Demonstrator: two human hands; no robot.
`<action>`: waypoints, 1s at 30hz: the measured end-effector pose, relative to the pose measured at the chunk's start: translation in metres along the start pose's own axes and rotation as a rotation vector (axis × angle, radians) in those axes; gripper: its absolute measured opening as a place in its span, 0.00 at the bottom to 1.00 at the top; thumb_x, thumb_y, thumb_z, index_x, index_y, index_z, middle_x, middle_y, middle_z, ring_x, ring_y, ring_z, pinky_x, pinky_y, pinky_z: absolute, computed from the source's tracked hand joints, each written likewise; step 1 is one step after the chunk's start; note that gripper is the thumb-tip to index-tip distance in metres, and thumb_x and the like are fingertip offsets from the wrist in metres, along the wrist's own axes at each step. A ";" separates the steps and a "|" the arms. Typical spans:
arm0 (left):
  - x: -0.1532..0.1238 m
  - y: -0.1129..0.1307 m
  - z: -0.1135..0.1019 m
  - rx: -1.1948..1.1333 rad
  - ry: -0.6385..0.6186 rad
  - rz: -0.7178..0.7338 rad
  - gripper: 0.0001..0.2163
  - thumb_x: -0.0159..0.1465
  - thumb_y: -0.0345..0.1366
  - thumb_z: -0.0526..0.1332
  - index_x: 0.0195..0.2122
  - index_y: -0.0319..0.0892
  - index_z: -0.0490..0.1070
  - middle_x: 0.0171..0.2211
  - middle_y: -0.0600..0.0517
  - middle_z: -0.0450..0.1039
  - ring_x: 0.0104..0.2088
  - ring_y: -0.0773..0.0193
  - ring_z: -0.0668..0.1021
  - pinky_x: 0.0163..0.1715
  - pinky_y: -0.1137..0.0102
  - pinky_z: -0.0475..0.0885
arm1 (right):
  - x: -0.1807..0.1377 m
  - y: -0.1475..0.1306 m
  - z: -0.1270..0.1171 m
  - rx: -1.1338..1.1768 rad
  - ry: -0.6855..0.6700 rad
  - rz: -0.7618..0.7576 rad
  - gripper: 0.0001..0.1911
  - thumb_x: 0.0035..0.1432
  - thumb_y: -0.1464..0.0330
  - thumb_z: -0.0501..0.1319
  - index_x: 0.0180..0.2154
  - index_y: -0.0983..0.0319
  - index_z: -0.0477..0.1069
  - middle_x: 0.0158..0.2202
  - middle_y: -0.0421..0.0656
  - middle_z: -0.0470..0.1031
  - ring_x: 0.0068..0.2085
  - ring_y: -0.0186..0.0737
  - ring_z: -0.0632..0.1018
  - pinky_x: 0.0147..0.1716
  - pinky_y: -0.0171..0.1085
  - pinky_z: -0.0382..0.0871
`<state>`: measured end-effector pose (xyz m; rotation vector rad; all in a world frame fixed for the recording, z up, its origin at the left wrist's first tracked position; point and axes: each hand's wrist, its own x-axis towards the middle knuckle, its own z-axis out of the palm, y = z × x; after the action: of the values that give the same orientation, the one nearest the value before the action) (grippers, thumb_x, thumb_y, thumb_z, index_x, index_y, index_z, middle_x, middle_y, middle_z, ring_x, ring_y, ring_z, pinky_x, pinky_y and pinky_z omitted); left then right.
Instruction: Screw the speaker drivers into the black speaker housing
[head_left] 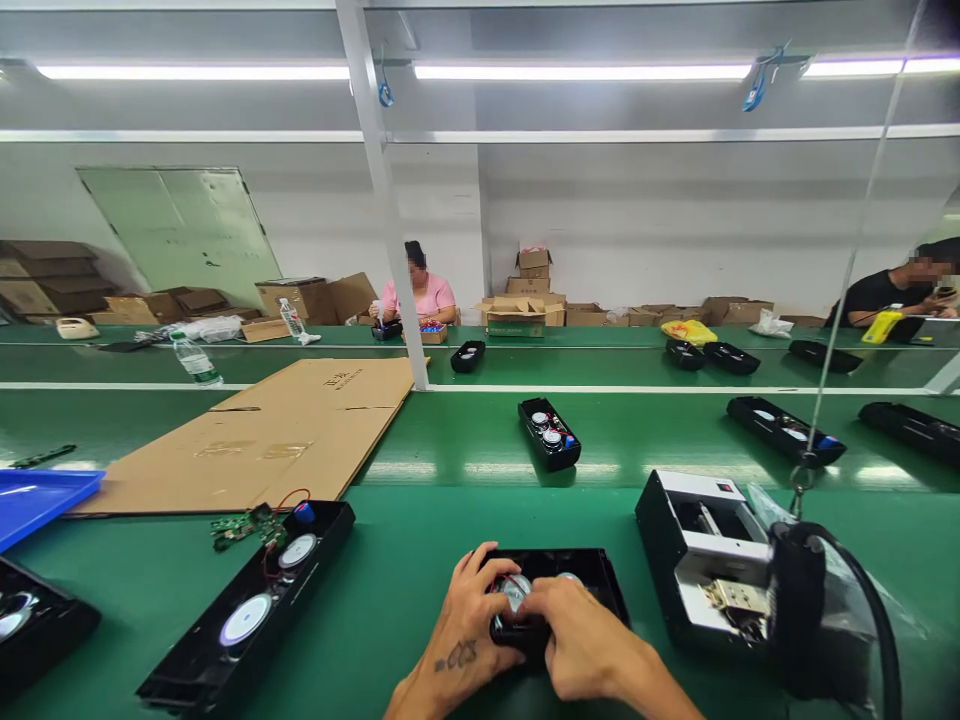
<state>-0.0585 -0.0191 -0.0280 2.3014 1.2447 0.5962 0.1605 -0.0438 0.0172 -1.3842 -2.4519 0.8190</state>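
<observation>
Work piece: an open black plastic speaker housing [592,578] lies on the green conveyor belt [465,440] at the near edge, directly in front of the person and partly covered by both hands.
Done so far: the housing appears already fitted. A round silver speaker driver [516,590] sits in it, with a thin red wire [501,581] beside it.
Left to do: judging by the open top, it is not yet closed. No cover is on it.
Left hand [469,630]: palm down, wrist low on the belt, fingers curled over the housing's left end, gripping it closed.
Right hand [581,640]: knuckles up, closed tightly over the near middle edge, touching the left hand. What its fingertips press on is hidden.
Left neighbour: a long black speaker shell [247,610] lies slantwise, with a loose green circuit board [244,527] at its far end.
Right neighbour: a black-and-white metal fixture box [697,545] stands just beside a black hanging power tool [799,600].
Further off: a flat brown cardboard sheet [285,430] and a blue plastic tray [37,500] lie to the left.
Others: a person in a pink top [427,295] and a person in a black top [885,290] sit well apart across the line.
</observation>
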 end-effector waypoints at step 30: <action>0.047 0.001 -0.027 -0.279 -0.215 -0.199 0.22 0.38 0.42 0.85 0.21 0.42 0.73 0.52 0.57 0.81 0.51 0.57 0.80 0.47 0.69 0.72 | 0.040 -0.002 -0.037 -0.024 -0.102 0.106 0.10 0.41 0.72 0.73 0.31 0.60 0.83 0.20 0.33 0.63 0.24 0.33 0.64 0.23 0.37 0.49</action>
<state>-0.0498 0.0251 0.0021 1.9286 1.1867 0.4114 0.1537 0.0027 0.0450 -1.5290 -2.4891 0.9077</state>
